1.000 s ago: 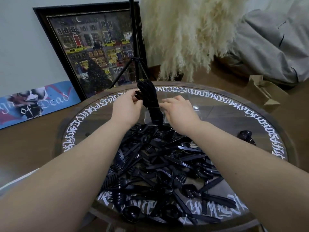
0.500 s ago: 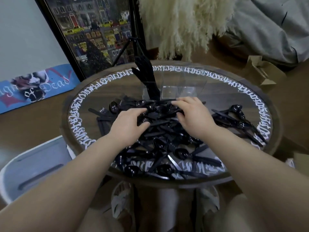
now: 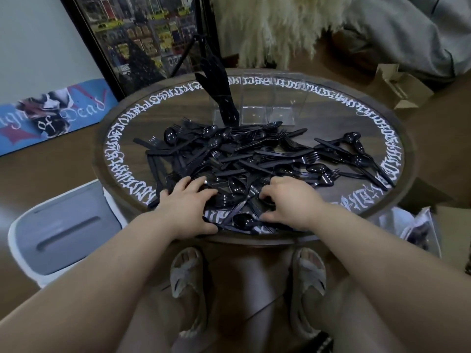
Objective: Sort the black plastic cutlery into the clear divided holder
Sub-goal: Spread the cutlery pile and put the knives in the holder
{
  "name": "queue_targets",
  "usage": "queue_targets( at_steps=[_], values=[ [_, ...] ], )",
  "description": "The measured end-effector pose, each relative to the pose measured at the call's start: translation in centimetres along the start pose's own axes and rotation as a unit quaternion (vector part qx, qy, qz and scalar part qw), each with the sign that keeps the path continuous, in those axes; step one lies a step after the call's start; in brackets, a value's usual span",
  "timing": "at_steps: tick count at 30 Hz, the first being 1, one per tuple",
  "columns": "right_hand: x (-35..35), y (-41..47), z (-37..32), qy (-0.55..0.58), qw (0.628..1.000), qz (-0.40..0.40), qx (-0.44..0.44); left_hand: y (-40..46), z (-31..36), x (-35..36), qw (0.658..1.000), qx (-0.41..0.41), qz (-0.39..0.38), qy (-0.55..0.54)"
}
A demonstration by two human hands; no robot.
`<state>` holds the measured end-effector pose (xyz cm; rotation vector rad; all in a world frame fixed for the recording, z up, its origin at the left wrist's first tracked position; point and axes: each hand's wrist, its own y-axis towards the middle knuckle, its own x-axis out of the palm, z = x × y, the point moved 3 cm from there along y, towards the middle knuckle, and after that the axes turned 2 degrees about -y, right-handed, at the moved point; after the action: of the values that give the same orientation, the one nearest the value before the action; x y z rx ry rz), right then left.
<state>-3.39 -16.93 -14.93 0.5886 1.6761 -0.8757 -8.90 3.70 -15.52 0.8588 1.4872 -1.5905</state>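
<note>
A heap of black plastic cutlery [image 3: 254,159], forks, spoons and knives mixed, covers the middle of the round glass-topped table [image 3: 382,138]. At the far side stands the clear divided holder [image 3: 270,103]; a bundle of black pieces [image 3: 216,87] stands upright in its left compartment, and the other compartments look empty. My left hand [image 3: 187,207] rests with spread fingers on the near left edge of the heap. My right hand [image 3: 290,202] lies on the near right edge, fingers bent down into the pieces, thumb beside a spoon [image 3: 243,221]. Whether it holds a piece is unclear.
A white bin [image 3: 63,233] stands left of the table. A framed picture [image 3: 142,34], a tripod and pale pampas grass [image 3: 267,26] are behind it. An open cardboard box [image 3: 400,90] sits at the right. My sandalled feet [image 3: 188,273] are under the near edge.
Both hands have drawn back from the holder, across the heap, to its near edge. The view has tilted down and now shows my feet.
</note>
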Motion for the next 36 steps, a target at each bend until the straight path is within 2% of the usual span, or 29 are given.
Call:
queue_targets(
  at_steps=[8,18,25,28,31,36],
  values=[
    [0.1,0.7,1.5,0.008,0.998,0.029,0.05,0.8,0.1,1.2,0.999,0.018,0.029,-0.012],
    [-0.4,2.4,1.5,0.023,0.986,0.118,0.117,1.2,1.0,1.6,0.998,0.026,0.054,0.01],
    [-0.5,3.8,-0.7,0.045,0.98,0.173,0.082,0.7,0.3,1.3,0.995,0.069,0.073,-0.023],
    [0.0,4.7,-1.8,0.056,0.985,0.157,0.045,0.5,-0.3,1.1,0.992,0.075,0.089,-0.049],
    [0.5,5.6,-2.0,0.062,0.988,0.136,0.047,0.6,-0.8,0.9,0.991,0.064,0.101,-0.055],
    [-1.0,7.2,-1.5,0.062,0.973,0.214,0.056,1.6,-1.6,-0.4,0.989,0.028,0.126,-0.074]
  ],
)
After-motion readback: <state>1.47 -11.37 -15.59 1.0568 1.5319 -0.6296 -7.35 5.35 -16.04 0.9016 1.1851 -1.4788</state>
